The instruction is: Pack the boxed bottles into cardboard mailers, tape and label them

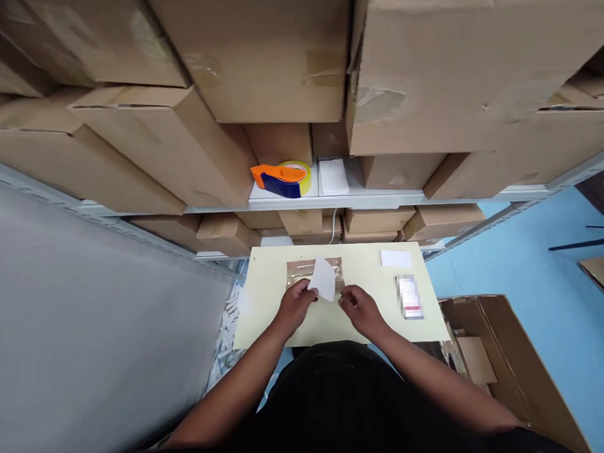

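My left hand pinches a white slip of paper, perhaps a label, by its lower left edge. The slip is tilted over a flat brown cardboard box that has shiny clear tape across it. My right hand is just right of the slip, apart from it, with thumb and fingers curled together near the box's right end. Whatever those fingertips hold, if anything, is too small to make out. The slip and both hands hide part of the box.
On the pale tabletop lie a white card and a blurred phone-like object. A tape dispenser and a white stack sit on the shelf above, among cardboard boxes. An open carton stands at right, a grey wall at left.
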Demonstrator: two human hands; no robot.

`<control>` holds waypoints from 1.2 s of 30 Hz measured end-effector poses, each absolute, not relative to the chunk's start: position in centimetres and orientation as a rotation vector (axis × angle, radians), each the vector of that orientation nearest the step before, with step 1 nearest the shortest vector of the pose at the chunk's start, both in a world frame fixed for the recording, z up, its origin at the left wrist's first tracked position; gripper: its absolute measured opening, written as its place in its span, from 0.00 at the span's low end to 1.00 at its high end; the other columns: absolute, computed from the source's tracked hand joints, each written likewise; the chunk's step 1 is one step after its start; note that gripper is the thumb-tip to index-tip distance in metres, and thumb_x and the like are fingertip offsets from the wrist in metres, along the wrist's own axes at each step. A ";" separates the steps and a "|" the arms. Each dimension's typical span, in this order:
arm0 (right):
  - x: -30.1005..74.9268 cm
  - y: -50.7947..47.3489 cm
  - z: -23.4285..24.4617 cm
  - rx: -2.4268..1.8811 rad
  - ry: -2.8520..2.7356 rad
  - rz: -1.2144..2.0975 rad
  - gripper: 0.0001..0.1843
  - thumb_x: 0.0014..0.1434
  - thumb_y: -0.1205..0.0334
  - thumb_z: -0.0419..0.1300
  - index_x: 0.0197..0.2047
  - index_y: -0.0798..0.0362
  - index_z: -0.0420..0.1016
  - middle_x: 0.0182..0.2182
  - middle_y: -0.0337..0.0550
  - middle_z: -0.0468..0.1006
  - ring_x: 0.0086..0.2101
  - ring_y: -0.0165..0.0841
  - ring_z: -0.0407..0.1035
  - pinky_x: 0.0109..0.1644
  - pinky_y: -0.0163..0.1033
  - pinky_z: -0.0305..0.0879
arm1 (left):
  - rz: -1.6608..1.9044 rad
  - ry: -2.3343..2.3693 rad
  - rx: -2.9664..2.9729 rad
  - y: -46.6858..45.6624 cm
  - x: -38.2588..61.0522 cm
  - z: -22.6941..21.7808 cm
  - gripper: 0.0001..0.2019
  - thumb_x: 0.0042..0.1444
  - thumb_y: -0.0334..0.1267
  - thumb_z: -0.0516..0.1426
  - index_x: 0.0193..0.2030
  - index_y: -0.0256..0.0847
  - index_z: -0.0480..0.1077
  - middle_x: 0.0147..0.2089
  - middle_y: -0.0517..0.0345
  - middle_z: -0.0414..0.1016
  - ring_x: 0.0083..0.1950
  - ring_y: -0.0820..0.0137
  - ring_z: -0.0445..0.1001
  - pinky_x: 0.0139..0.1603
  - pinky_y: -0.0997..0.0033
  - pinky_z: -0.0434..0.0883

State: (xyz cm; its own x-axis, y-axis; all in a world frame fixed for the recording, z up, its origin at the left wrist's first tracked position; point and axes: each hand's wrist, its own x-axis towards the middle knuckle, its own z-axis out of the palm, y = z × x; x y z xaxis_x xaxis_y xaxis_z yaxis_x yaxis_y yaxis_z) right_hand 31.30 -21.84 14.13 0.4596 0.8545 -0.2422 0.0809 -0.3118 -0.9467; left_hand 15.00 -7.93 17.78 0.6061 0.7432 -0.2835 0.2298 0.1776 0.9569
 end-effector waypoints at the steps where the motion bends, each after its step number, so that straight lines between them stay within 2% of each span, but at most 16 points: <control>1: 31.1 -21.0 14.7 -1.627 -0.654 1.122 0.16 0.60 0.44 0.63 0.39 0.49 0.77 0.35 0.44 0.78 0.35 0.38 0.73 0.41 0.44 0.70 | 0.448 0.879 1.375 -8.0 14.9 18.1 0.11 0.55 0.47 0.61 0.33 0.41 0.74 0.32 0.59 0.76 0.37 0.66 0.74 0.43 0.66 0.71; 4: 30.6 -18.9 16.1 -1.273 -0.284 1.438 0.23 0.56 0.38 0.68 0.37 0.51 0.76 0.33 0.45 0.79 0.32 0.37 0.74 0.35 0.41 0.69 | 0.450 0.810 1.362 -8.1 14.5 18.6 0.15 0.56 0.51 0.62 0.35 0.40 0.75 0.33 0.58 0.76 0.37 0.66 0.73 0.44 0.66 0.71; 7: 30.2 -17.7 17.5 -1.067 -0.164 1.420 0.22 0.48 0.46 0.76 0.38 0.51 0.77 0.33 0.42 0.81 0.31 0.34 0.72 0.31 0.37 0.66 | 0.445 0.769 1.357 -8.3 13.8 19.0 0.18 0.57 0.54 0.63 0.35 0.38 0.75 0.32 0.58 0.75 0.37 0.67 0.72 0.44 0.66 0.70; 9: 29.9 -17.4 18.6 -1.037 -0.142 1.383 0.21 0.45 0.52 0.79 0.37 0.52 0.78 0.31 0.41 0.81 0.29 0.32 0.71 0.28 0.35 0.63 | 0.454 0.739 1.325 -8.5 13.4 19.4 0.18 0.57 0.54 0.64 0.35 0.38 0.76 0.32 0.58 0.76 0.38 0.67 0.72 0.45 0.66 0.70; 14: 29.6 -17.3 21.0 -1.028 -0.144 1.320 0.19 0.47 0.54 0.78 0.39 0.51 0.80 0.32 0.40 0.82 0.28 0.32 0.70 0.26 0.35 0.62 | 0.541 0.606 1.231 -9.0 12.7 21.5 0.16 0.55 0.50 0.69 0.40 0.38 0.77 0.38 0.55 0.79 0.42 0.66 0.75 0.49 0.64 0.71; 18: 29.3 -17.8 22.5 -1.053 -0.178 1.275 0.18 0.49 0.53 0.77 0.40 0.51 0.81 0.31 0.40 0.82 0.28 0.32 0.70 0.28 0.36 0.63 | 0.619 0.569 1.334 -9.1 12.2 23.2 0.14 0.58 0.48 0.68 0.39 0.38 0.79 0.40 0.54 0.80 0.44 0.66 0.76 0.49 0.65 0.71; 25: 29.2 -18.9 23.4 -1.158 -0.269 1.149 0.19 0.50 0.51 0.77 0.41 0.52 0.82 0.29 0.39 0.81 0.26 0.29 0.66 0.27 0.35 0.59 | 0.673 0.470 1.299 -9.6 11.7 25.2 0.12 0.61 0.45 0.66 0.39 0.37 0.79 0.39 0.52 0.79 0.43 0.66 0.76 0.48 0.66 0.72; 28: 29.0 -19.3 23.4 -1.170 -0.302 1.145 0.19 0.51 0.50 0.76 0.42 0.51 0.82 0.32 0.41 0.83 0.28 0.31 0.69 0.30 0.36 0.63 | 0.661 0.465 1.226 -10.0 11.8 25.3 0.13 0.59 0.46 0.67 0.37 0.37 0.78 0.37 0.54 0.78 0.40 0.67 0.75 0.47 0.66 0.71; 31: 28.8 -19.9 23.4 -1.207 -0.424 1.063 0.19 0.54 0.51 0.74 0.45 0.50 0.82 0.37 0.44 0.85 0.34 0.37 0.75 0.38 0.42 0.71 | 0.658 0.491 1.190 -10.1 12.0 25.2 0.14 0.57 0.47 0.69 0.36 0.37 0.77 0.36 0.55 0.77 0.40 0.68 0.74 0.46 0.67 0.70; 33: 29.2 -20.3 23.7 -1.295 -0.599 0.888 0.16 0.57 0.52 0.72 0.46 0.49 0.81 0.40 0.45 0.85 0.39 0.40 0.76 0.44 0.46 0.73 | 0.643 0.566 1.182 -9.9 12.2 25.0 0.14 0.56 0.47 0.69 0.37 0.37 0.77 0.38 0.55 0.77 0.40 0.68 0.73 0.46 0.67 0.70; 36: 30.5 -20.7 24.6 -1.414 -1.052 0.440 0.07 0.62 0.58 0.67 0.43 0.47 0.82 0.40 0.45 0.83 0.41 0.41 0.77 0.47 0.49 0.74 | 0.609 0.683 1.158 -9.7 12.2 24.8 0.15 0.58 0.49 0.67 0.36 0.38 0.77 0.37 0.55 0.78 0.39 0.69 0.73 0.44 0.68 0.69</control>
